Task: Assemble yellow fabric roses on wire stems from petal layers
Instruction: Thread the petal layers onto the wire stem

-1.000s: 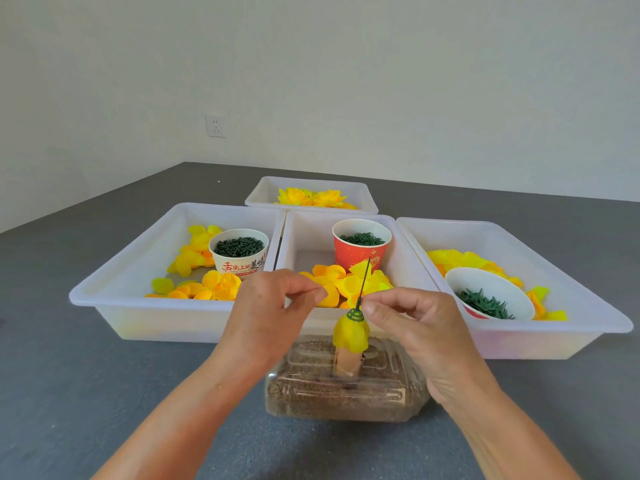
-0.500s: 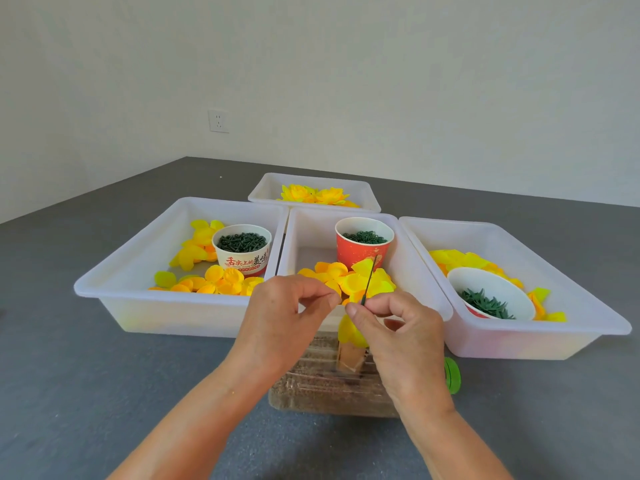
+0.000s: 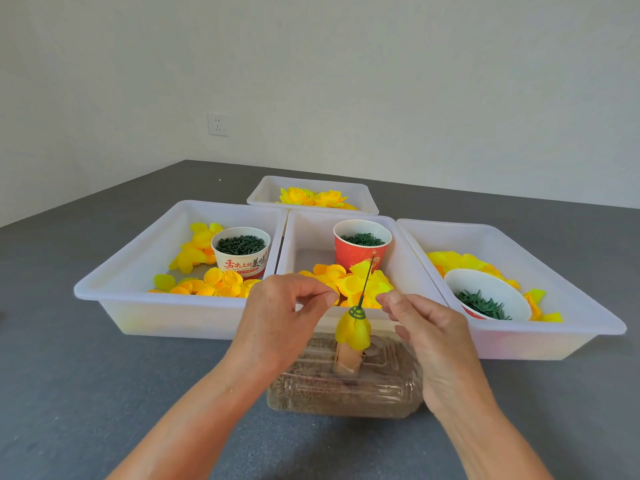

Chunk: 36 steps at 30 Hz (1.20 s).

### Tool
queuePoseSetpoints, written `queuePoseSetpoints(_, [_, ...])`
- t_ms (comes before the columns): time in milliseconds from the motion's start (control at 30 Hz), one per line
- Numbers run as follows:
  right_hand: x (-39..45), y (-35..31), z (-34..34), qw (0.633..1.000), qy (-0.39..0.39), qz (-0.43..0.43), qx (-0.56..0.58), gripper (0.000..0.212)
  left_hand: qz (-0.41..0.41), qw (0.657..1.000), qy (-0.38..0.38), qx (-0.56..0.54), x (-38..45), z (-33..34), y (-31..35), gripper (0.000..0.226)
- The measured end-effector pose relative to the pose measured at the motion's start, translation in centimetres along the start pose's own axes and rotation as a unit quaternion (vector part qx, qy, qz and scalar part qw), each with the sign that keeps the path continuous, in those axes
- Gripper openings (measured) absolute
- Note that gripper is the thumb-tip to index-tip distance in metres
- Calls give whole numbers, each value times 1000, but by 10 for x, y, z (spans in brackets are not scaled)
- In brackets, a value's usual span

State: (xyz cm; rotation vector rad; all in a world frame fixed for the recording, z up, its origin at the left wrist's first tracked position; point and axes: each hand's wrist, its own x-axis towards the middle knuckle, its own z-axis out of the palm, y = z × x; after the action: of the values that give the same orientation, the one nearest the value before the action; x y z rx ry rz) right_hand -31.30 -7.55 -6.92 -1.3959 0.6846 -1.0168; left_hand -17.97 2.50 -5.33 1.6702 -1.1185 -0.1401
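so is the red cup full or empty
Nearly full: the red cup, standing upright in the middle tray, holds small dark green pieces almost up to its rim.

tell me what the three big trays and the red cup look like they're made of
The trays look like translucent white plastic: smooth, slightly glossy walls, with yellow petals showing faintly through the front side. The red cup looks like coated paper, judging by its thin rolled white rim and printed matte wall, though plastic can't be ruled out.

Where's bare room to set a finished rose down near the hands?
Free: grey tabletop left of the clear plastic bottle stand; far half of the right white plastic tray; back-left floor of the middle white tray. Crowded: the left white tray, full of yellow fabric petals.
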Motion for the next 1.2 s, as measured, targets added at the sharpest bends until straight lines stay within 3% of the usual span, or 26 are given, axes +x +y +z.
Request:
queuePoseSetpoints(533, [4,0,7,989,-74,-60,-113,15,2,999,-22,-45,-2,8,3,17])
queuePoseSetpoints(600, [4,-3,4,986,-97,-53,-125,7,13,998,-30,-48,-1,12,6,15])
queuePoseSetpoints(700, [7,-10,-3,984,-154,-4,-91,12,22,999,-21,-39,1,18,7,16])
queuePoseSetpoints(833, [24,-10,-17,990,-80,-2,-115,29,4,1000,-20,-21,3,24,3,16])
queuePoseSetpoints(967, [52,-12,-20,980,-48,-35,-189,29,-41,996,-40,-61,8,24,-1,10])
queuePoseSetpoints(1033, [76,-10,-19,968,-23,-45,-246,23,-54,994,-56,-76,9,24,-2,9])
queuePoseSetpoints(1100, [102,-6,-15,931,-16,-41,-363,10,-67,990,-67,-100,10,23,-2,9])
queuePoseSetpoints(1200, [130,6,-4,850,-122,-38,-510,38,-76,987,-79,-115,12,23,-1,10])
